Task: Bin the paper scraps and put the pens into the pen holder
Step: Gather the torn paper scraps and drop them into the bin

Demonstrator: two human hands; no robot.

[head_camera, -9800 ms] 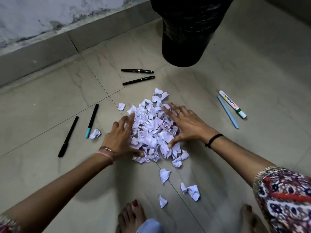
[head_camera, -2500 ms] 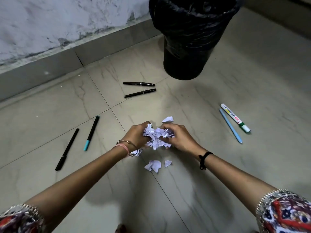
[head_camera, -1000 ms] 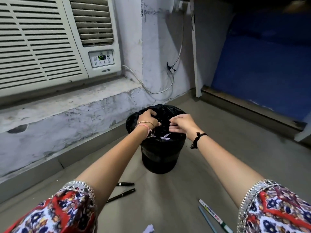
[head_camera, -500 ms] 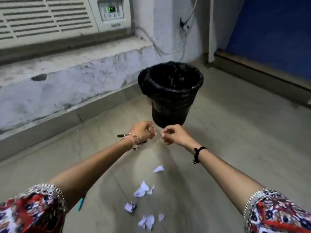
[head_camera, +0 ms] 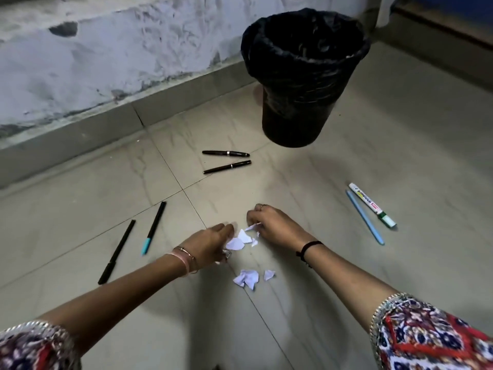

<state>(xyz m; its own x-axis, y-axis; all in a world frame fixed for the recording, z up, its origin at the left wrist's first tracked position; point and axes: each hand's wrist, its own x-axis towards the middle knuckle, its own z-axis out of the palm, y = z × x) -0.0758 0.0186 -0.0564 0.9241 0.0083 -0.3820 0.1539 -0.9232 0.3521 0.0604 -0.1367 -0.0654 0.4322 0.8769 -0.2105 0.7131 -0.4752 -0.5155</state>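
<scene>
Both hands are down gathering leftovers — right hand (head_camera: 274,225) pinching a paper scrap (head_camera: 253,227), left hand (head_camera: 210,243) seemingly cupped over scraps (head_camera: 238,241) — bound for the bin (head_camera: 304,76).

Both hands gather paper scraps (head_camera: 241,240) on tiled floor (head_camera: 306,209).

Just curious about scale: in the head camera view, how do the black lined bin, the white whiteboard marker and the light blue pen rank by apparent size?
1. Black lined bin, by far largest.
2. Light blue pen, longer.
3. White whiteboard marker, shorter but thicker, so close.
</scene>
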